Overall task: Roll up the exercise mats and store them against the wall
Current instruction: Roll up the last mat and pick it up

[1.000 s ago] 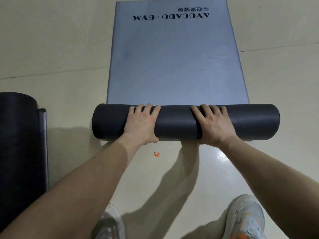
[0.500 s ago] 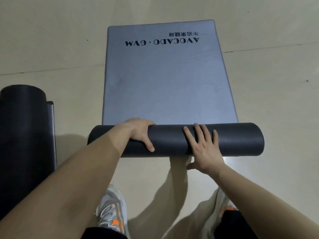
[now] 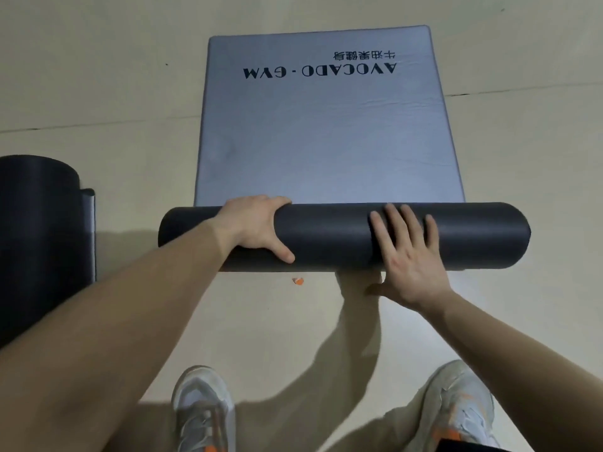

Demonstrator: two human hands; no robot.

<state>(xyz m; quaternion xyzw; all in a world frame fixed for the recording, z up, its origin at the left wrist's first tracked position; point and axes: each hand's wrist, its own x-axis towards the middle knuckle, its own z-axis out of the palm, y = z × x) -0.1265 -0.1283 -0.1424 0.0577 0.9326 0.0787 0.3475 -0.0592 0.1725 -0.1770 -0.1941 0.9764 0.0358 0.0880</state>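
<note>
Flooring (image 3: 98,93) of pale beige fills my view, smooth and a little glossy, with thin seam lines crossing it from left to right. No wall shows from here.

An exercise mat (image 3: 326,141) lies on the floor ahead of me. Its flat part is grey and reaches away from me, and its dark lettering (image 3: 319,73), "AVOCADO · GYM", reads upside down near the far edge. The near end is wound into a thick dark roll (image 3: 326,236) that lies crosswise on the floor.

Both hands are on that roll. The left hand (image 3: 257,223) grips it towards the left end, with the fingers curled over the top to the far side and the thumb pressed on the near face. The right hand (image 3: 408,256) lies flat on the near face, right of the middle, with its fingers straight and spread and its thumb held out below the roll.

A second mat (image 3: 36,239), dark and already rolled, lies at the left edge, well apart from the hands. A small orange scrap (image 3: 297,281) sits on the floor just below the roll. Two pale shoes, left (image 3: 204,409) and right (image 3: 463,406), with orange marks, show at the bottom.
</note>
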